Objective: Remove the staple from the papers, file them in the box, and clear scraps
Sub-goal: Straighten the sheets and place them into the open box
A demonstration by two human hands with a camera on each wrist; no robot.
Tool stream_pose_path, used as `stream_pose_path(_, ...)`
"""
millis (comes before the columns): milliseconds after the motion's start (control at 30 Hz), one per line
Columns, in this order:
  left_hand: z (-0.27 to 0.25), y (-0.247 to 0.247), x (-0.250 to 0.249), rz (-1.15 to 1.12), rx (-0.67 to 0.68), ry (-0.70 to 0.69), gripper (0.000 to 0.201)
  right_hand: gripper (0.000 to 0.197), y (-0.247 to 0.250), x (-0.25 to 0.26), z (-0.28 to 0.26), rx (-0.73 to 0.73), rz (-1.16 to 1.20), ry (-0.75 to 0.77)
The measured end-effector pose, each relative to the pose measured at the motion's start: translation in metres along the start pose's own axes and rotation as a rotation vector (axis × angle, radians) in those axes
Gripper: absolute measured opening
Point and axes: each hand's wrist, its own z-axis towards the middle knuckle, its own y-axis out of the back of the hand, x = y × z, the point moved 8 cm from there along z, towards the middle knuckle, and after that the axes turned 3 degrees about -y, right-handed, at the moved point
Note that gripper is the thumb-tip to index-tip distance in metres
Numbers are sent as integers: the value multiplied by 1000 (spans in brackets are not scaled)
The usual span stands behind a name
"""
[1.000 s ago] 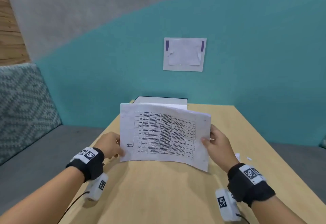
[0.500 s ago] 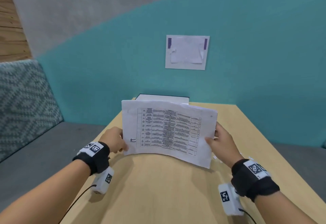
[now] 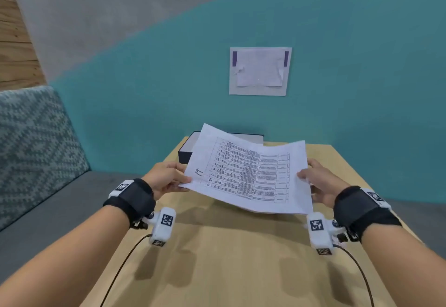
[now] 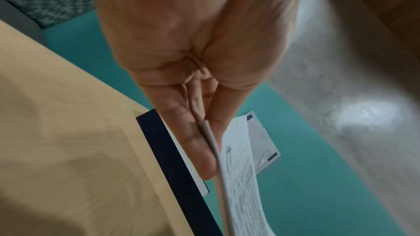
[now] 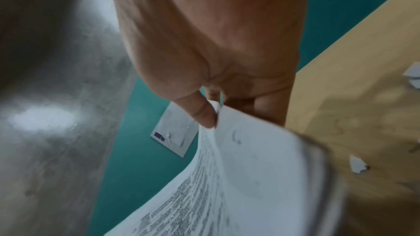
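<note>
A stack of white papers (image 3: 251, 174) printed with a table hangs in the air over the wooden table (image 3: 229, 258), tilted with its far left corner up. My left hand (image 3: 166, 178) pinches its left edge, thumb on top; the left wrist view shows the papers (image 4: 240, 177) edge-on between thumb and fingers. My right hand (image 3: 318, 181) pinches the right edge, seen up close with the papers (image 5: 238, 177). Behind the sheets a dark blue box (image 3: 187, 154) with a white inside stands open at the table's far edge, partly hidden. Small white scraps (image 5: 358, 165) lie on the table to the right.
A teal wall (image 3: 144, 89) rises just behind the table, with a taped paper sheet (image 3: 260, 71) on it. A grey bench with a patterned cushion (image 3: 31, 142) runs along the left. More scraps (image 5: 412, 74) lie near the table's right edge.
Both hands have carried the papers forward toward the box and laid them flatter, with the far left corner now over the box's opening.
</note>
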Motion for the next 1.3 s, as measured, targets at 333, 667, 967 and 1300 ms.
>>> stream_pose_path(333,94,20,-23,-128,-64,84,14,34,-15,31,78,82,65,-77)
stream_pose_path(667,223,31,-50,45,-255,75,17,18,-43,59,206,-96,79,-99)
stream_pose_path(967,287,23,-39,403,-273,127,14,15,-55,47,271,-132,-185,-148)
stream_pose_path(1300,327,21,-33,811,-266,167,14,12,-69,38,309,-69,-481,-175)
